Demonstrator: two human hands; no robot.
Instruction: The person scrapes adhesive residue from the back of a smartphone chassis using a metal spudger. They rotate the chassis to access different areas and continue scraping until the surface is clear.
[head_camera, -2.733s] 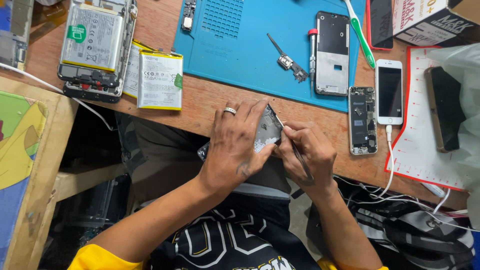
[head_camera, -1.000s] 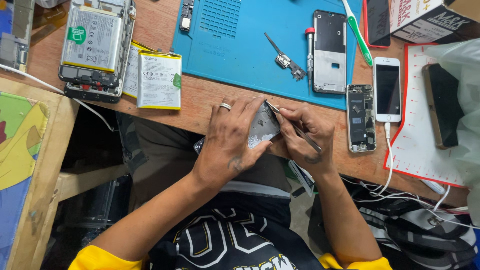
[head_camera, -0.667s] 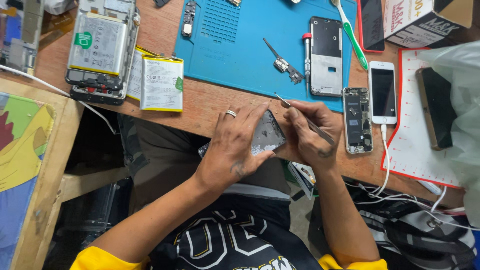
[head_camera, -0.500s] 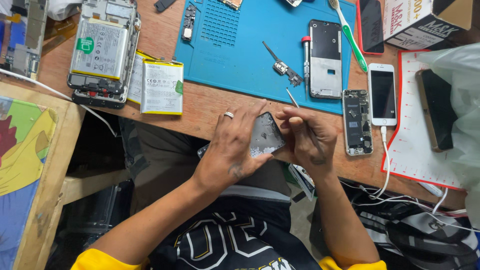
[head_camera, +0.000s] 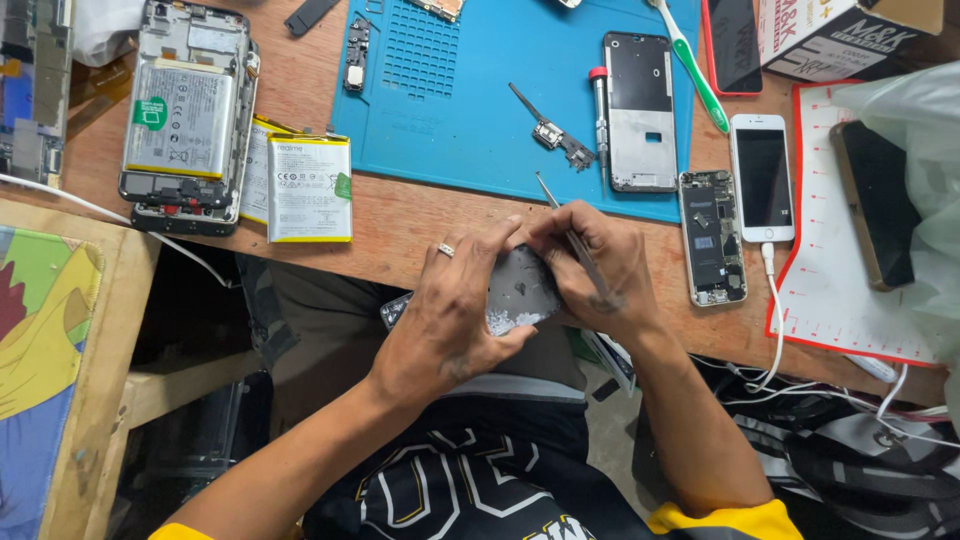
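I see left hand (head_camera: 450, 320) gripping the dark phone (head_camera: 520, 295) at the desk edge (head_camera: 400, 225), right hand (head_camera: 600, 275) pinching thin tweezers (head_camera: 572, 238) against it.

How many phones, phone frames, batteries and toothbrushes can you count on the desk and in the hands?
Whole phones: 4 (red-cased, white, dark one on the white mat, grey one in both hands)
Opened phones and frames: 3 ()
Loose batteries: 2 ()
Toothbrush: 1
Total: 10
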